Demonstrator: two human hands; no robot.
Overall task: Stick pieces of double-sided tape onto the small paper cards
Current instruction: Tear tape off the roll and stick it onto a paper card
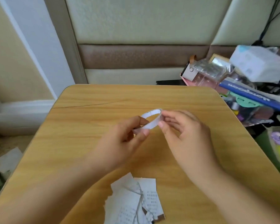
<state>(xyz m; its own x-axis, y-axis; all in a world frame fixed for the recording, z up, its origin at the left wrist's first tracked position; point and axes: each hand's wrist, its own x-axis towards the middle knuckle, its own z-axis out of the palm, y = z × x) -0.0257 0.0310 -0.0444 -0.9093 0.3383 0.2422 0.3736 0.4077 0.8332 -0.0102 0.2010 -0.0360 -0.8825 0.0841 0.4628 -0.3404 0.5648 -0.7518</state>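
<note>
A thin white ring of double-sided tape hangs in the air above the middle of the wooden table. My left hand pinches the ring's near left part between thumb and fingers. My right hand pinches its right side with thumb and forefinger, the other fingers loosely curled. A loose pile of small white paper cards, some printed with rows of small marks, lies on the table near its front edge, between my forearms.
A cluttered heap of boxes, plastic packets and a blue box crowds the right side beyond the table's edge. A padded wall panel stands behind the table. Papers lie on the floor at the left.
</note>
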